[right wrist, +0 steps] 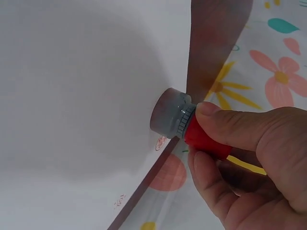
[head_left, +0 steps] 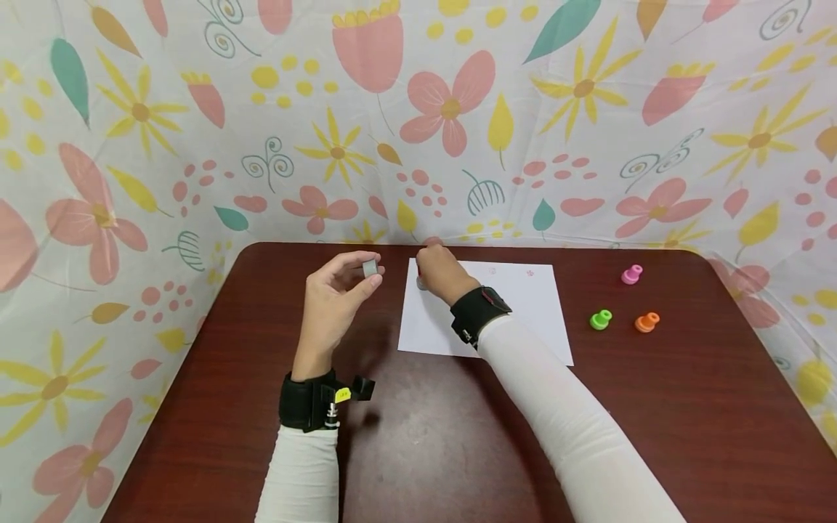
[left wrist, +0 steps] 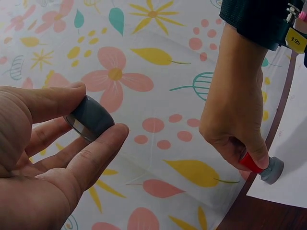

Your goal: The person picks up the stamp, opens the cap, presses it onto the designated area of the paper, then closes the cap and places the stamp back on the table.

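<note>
My right hand (head_left: 447,272) pinches the red handle of a small stamp (right wrist: 206,136) between thumb and fingers. The stamp's round grey end (right wrist: 168,112) points at the white paper (head_left: 484,319), close over its far left corner. Faint red flower-like prints (head_left: 530,273) run along the paper's far edge. To the left of the sheet, my left hand (head_left: 333,294) is raised above the table, holding a round grey cap (left wrist: 91,117) between thumb and fingertips. The cap's hollow side shows partly in the left wrist view.
Right of the paper stand three small knob-shaped pieces: pink (head_left: 631,274), green (head_left: 600,319) and orange (head_left: 647,322). They sit on the dark red-brown wooden table (head_left: 706,407). A flower-patterned cloth (head_left: 451,196) hangs behind the table's far edge and along its sides.
</note>
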A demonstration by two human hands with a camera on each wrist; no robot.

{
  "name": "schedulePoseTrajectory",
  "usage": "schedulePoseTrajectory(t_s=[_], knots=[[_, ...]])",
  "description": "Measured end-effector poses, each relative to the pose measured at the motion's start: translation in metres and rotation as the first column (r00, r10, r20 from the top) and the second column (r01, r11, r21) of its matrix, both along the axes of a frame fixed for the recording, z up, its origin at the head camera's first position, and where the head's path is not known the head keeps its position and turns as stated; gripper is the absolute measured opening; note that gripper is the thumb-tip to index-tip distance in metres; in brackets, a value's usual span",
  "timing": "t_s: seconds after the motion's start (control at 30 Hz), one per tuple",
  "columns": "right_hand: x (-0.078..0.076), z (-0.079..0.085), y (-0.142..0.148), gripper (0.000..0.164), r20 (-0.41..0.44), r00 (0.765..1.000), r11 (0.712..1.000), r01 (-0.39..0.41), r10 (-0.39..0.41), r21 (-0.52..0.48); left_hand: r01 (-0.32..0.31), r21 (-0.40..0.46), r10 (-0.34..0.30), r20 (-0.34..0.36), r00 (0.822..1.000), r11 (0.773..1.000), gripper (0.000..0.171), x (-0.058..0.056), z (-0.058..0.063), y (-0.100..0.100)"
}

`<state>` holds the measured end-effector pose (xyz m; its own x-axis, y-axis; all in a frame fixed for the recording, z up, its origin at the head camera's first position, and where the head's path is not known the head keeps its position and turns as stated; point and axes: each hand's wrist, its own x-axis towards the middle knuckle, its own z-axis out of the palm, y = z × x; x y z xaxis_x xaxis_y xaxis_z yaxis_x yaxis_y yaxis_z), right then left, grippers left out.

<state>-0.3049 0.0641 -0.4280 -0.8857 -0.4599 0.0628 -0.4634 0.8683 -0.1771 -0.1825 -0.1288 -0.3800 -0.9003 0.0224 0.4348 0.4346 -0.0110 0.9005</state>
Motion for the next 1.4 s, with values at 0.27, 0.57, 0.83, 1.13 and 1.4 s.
schedulePoseTrajectory(t_s=[0.27,0.57,0.83,1.13,1.4], knots=[[-0.0025,0.0017,-0.0005,0.009,0.013,1.000,1.000,0.001,-0.001,-0.009,-0.008,-0.020,0.008,-0.002,1.000,1.000,0.030,-0.0006,-0.0001,0.0001],[-0.0025,-0.0003,-0.0008,0.007,0.024,1.000,0.999,0.020,-0.020,-0.035,-0.011,-0.022,0.011,-0.005,1.000,1.000,0.029,0.0007,0.0006,0.0002],[0.0020,-0.0054,-0.0036,0.013,-0.023,1.000,0.999,0.012,-0.013,-0.039,-0.028,-0.048,0.028,-0.004,1.000,0.998,0.030,0.0016,0.0002,-0.0020],[-0.0013,-0.0063,-0.0018,0.008,0.027,0.999,0.999,0.024,-0.023,-0.034,-0.012,-0.032,0.012,0.002,1.000,0.999,0.029,0.0023,0.0000,0.0008],[0.0014,-0.0072,0.0030,0.009,0.028,0.999,0.999,0.025,-0.023,-0.043,-0.002,-0.027,0.002,0.016,1.000,1.000,0.029,0.0024,-0.0010,0.0042]])
